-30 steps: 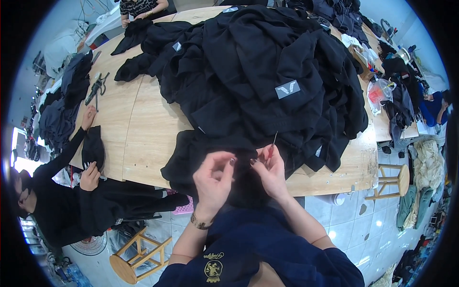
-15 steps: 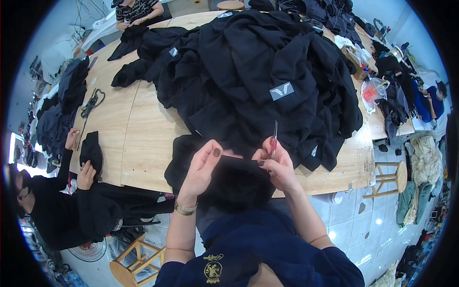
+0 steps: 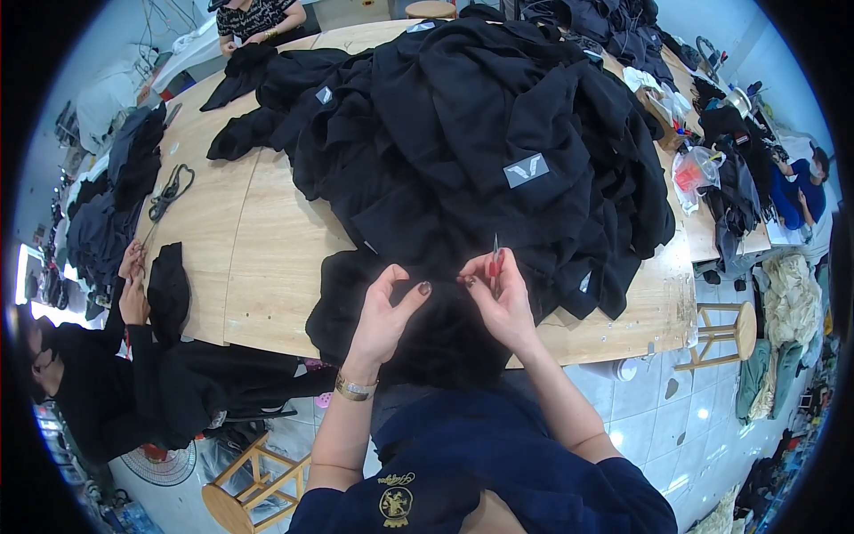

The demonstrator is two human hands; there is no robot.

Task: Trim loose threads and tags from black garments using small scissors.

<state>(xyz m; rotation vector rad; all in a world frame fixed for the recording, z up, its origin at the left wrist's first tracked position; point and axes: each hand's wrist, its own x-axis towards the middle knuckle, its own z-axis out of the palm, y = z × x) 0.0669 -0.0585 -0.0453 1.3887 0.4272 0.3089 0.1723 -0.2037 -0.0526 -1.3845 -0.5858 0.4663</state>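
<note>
Snips (image 3: 495, 255) farther left, inside right grip (image 3: 505, 310)

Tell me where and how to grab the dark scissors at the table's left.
Grip the dark scissors by the looped handles, probably from the right across the wooden tabletop: the blades point toward the co-worker's hands, and piled dark cloth lies to the left.

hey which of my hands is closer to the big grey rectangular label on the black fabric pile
Your right. The right hand, holding small red-handled metal snips, is below the big grey rectangular label and slightly left of it; the left hand is also below but farther left.
</note>
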